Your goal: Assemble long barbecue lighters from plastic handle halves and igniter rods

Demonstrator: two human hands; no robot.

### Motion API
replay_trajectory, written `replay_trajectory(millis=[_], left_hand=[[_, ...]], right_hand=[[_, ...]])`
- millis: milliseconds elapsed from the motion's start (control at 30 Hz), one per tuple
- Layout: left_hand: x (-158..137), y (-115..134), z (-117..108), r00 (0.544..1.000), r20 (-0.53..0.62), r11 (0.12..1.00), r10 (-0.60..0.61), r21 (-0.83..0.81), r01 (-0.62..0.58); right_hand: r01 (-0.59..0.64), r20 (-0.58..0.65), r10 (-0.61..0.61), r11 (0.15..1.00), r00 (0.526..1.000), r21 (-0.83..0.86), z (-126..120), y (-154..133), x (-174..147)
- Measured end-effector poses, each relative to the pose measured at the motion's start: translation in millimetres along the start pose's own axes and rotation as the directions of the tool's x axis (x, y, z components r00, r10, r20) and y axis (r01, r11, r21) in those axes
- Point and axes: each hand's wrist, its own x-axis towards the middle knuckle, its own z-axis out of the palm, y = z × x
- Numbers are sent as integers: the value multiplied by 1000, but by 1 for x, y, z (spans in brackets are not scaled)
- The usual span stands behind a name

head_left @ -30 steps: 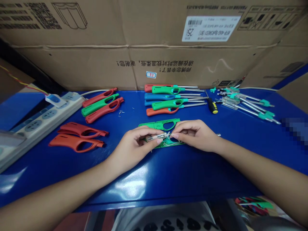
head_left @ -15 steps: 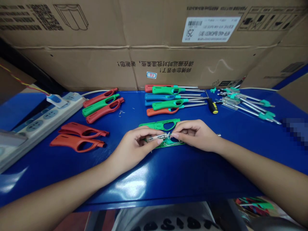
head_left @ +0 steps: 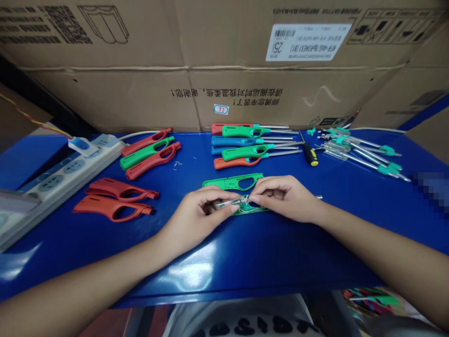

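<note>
"What's in those fingers?"

"The left hand [head_left: 194, 214] pinches a slim clear tube [head_left: 226, 204] between thumb and forefinger, the other fingers curled in. The right hand [head_left: 285, 199] has its thumb and forefinger pressed together at the tube's pale end; I can't tell what tiny piece is between them."

"And the tube sits where?"

"Between the two hands, in front of the near half [head_left: 240, 212] of a green handle, which has thin pale wire along it. The far half [head_left: 221, 183] lies just beyond, hollow side up, with a loop-shaped finger hole."

"Any writing about?"

"On the cardboard [head_left: 140, 100] behind, upside-down Chinese print. The white label [head_left: 308, 42] is upside down too: I make out '25' and '(B1)'. A small blue-edged sticker [head_left: 220, 109] has a red number, the first digit a 3."

"What's it all made of?"

"Smooth plastic and shiny metal, mostly. Lighters [head_left: 242, 152] with thin metal stems lie in a row past the green halves, a black-and-yellow screwdriver [head_left: 310, 154] just beside them. Metal rods with teal fittings [head_left: 366, 152] are heaped to the right. Red and orange handles [head_left: 108, 206] lie left, near a white power strip [head_left: 52, 183], all on a glossy blue table [head_left: 280, 257]."
</note>
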Motion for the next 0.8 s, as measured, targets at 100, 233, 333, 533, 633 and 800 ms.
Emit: replay_trajectory(millis=[100, 233, 333, 533, 633, 800], left_hand=[[-1, -1, 0, 1000, -7, 1000, 1, 15, -1], [-1, -1, 1, 1000, -15, 999, 25, 27, -25], [-1, -1, 3, 998, -23, 998, 54, 19, -54], [-2, 1, 4, 998, -17, 997, 64, 31, -64], [-2, 0, 3, 999, -23, 999, 43, 10, -43], [-2, -3, 2, 999, -45, 998, -18, -60, 16]], right_hand=[[12, -7, -12, 1000, 1000, -21, 1, 1, 0], [5, 2, -5, 1000, 1000, -26, 1, 1, -1], [4, 10, -4, 1000, 1000, -25, 2, -1, -1], [2, -18, -2, 1000, 1000, -14, 4, -6, 0], [-99, -36, 102, 992, 994, 81, 4, -7, 1], [-210, -36, 220, 960, 975, 182, 5, -7, 3]])
